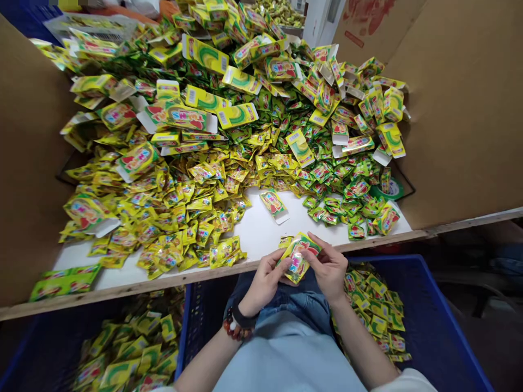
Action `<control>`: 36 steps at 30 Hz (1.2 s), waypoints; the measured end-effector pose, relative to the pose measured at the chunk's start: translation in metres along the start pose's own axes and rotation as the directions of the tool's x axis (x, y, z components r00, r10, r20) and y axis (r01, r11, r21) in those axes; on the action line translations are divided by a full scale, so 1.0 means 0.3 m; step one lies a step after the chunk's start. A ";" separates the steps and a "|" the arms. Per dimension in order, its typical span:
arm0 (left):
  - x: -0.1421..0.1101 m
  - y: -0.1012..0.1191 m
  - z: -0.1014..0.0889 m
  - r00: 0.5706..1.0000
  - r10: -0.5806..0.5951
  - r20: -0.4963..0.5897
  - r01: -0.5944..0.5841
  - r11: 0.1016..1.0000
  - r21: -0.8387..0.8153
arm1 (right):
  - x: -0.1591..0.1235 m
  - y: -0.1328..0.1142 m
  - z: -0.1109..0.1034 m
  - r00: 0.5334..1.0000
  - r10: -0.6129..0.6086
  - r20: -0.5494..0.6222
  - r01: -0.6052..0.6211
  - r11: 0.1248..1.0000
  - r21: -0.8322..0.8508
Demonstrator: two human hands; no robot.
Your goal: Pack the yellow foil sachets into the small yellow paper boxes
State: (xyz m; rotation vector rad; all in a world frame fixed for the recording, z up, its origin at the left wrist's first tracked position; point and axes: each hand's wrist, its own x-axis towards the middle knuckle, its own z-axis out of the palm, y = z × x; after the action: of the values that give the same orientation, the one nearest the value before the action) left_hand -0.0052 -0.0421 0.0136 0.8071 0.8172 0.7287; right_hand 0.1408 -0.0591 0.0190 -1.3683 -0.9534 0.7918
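Note:
Just over the table's front edge, a small yellow-green candy box (pixel 301 258) is held between both hands, its printed face toward me. My left hand (pixel 267 280) grips its left side, the thumb resting on the front. On the opposite side, my right hand (pixel 328 269) pinches the box with thumb and fingers. A yellow sachet (pixel 286 241) lies on the table right behind the box. Farther back, another candy box (pixel 273 204) rests on the white surface with a white flap showing. Whether the held box contains anything is hidden.
Yellow sachets (pixel 171 239) heap up on the left, green sachets (pixel 327 204) on the right, with many open boxes (pixel 206 54) piled behind. Cardboard walls (pixel 461 109) flank the table. Blue crates (pixel 433 305) holding boxes stand below. A green tape roll (pixel 394 189) sits at right.

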 end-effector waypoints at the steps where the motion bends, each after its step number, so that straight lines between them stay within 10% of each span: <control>1: -0.002 0.001 0.003 1.000 0.008 -0.019 -0.007 1.000 0.006 | -0.004 0.008 -0.002 1.000 -0.019 -0.012 0.019 1.000 -0.002; 12: -0.001 -0.009 0.031 0.986 -0.029 0.164 0.038 0.998 -0.050 | 0.015 -0.019 -0.040 0.997 0.015 0.074 -0.017 1.000 0.023; 16: 0.025 -0.018 0.033 0.979 0.012 0.202 -0.053 0.979 0.198 | -0.002 -0.023 -0.229 0.997 0.038 0.061 -0.026 0.982 -0.185; 22: 0.087 0.067 -0.098 0.938 0.345 -0.043 -0.210 0.662 0.719 | 0.028 0.055 -0.538 0.987 0.100 0.127 0.052 0.550 -0.833; 26: 0.198 0.180 -0.159 0.887 0.462 0.013 -0.128 0.217 0.968 | 0.199 0.108 -0.327 0.930 -0.151 0.335 0.354 0.616 -0.704; 29: 0.290 0.265 -0.194 0.871 0.489 -0.034 0.070 -0.056 0.996 | 0.355 0.127 -0.094 0.938 -0.049 0.342 0.303 0.593 -0.746; 36: 0.467 0.399 -0.300 0.816 0.577 0.034 0.202 -0.340 0.918 | 0.510 0.174 0.072 0.968 -0.036 0.248 0.204 0.690 -0.695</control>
State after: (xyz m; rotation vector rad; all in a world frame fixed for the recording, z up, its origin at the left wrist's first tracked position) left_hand -0.0414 0.1593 0.0271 2.5925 1.9043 0.3394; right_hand 0.1904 0.0913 -0.0196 -1.8851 -1.6274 0.4687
